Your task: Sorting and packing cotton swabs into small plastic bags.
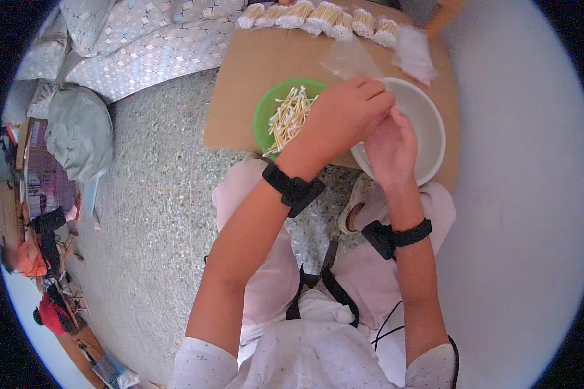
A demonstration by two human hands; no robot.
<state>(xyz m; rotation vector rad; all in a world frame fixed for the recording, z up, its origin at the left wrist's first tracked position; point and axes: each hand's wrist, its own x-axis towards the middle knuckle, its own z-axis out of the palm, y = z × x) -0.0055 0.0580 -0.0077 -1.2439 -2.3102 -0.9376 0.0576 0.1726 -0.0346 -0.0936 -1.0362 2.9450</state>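
2 bowls (428, 123); 7 swab bundles (318, 16)

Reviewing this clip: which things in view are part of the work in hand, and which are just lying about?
In use:
- left hand and right hand, together over the white bowl
- green plate of loose cotton swabs
- bundled swabs in a row
- clear plastic bags
- cardboard sheet beneath

Lying about:
- grey bag
- patterned cloth

A single head-worn fisheye camera looks steeply down from close above the lap onto the brown worktop (246, 71) and floor (156, 214); edges bend and probably blur toward the dark circular rim.
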